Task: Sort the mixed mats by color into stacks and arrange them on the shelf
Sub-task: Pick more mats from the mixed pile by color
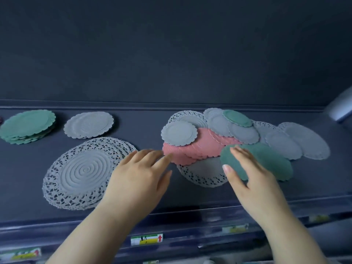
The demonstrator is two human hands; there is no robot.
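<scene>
Shelf: dark shelf (190, 197) at chest height, dark wall behind it; mats lie along it from left to right
Green stack: far left, near the back (26, 126); scalloped green mats, slightly fanned
Grey stack: just right of the green one (88, 124); plain scalloped grey mats, apart from its neighbours
Lace stack: in front of the grey stack, near the shelf's front (80, 174); large grey mats with openwork rims
Pile: unsorted, right of centre (219, 130); grey, pink, green and lace mats overlapping
Pink mats: in the pile's middle (200, 147); a small grey mat rests on their left part, a lace mat sticks out beneath them
Left hand: flat, fingers straight and a little spread (141, 174); fingertips at the pink mats' left edge, lace stack just beside the wrist
Right hand: pinches the near edge of a green mat (270, 161) between thumb and fingers (247, 172); that mat lies on the pile's front right
Tags: yellow and green labels on the shelf's front lip (146, 239); blurred
</scene>
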